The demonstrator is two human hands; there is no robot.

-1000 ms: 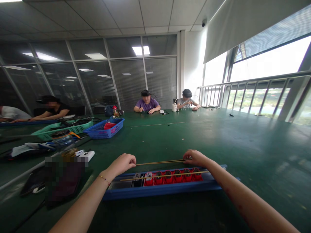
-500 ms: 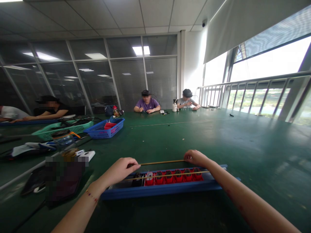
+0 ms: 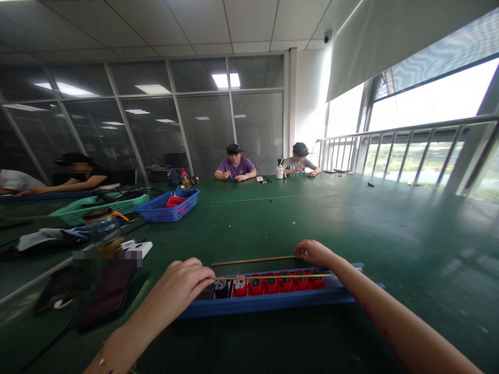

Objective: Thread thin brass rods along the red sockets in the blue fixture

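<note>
A long blue tray (image 3: 273,303) lies on the green table, with several red bins (image 3: 271,285) and a black one (image 3: 223,289) in a row inside it. One thin tan stick (image 3: 259,277) runs lengthwise above the bins; my left hand (image 3: 191,278) pinches its left end, fingers together. Beyond the tray's far edge lies a second thin stick (image 3: 253,260). Its right end meets the curled fingers of my right hand (image 3: 312,253). The right forearm crosses over the tray's right part and hides some of it.
To the left are a blue basket (image 3: 167,210) holding a red bin, a green basket (image 3: 74,212), a jar (image 3: 102,226), a white device (image 3: 146,250) and a dark tablet (image 3: 103,296). Several people sit around the table.
My left hand has let go of the far stick's left end and come nearer, down to the left end of the near stick. My right hand has barely moved.
</note>
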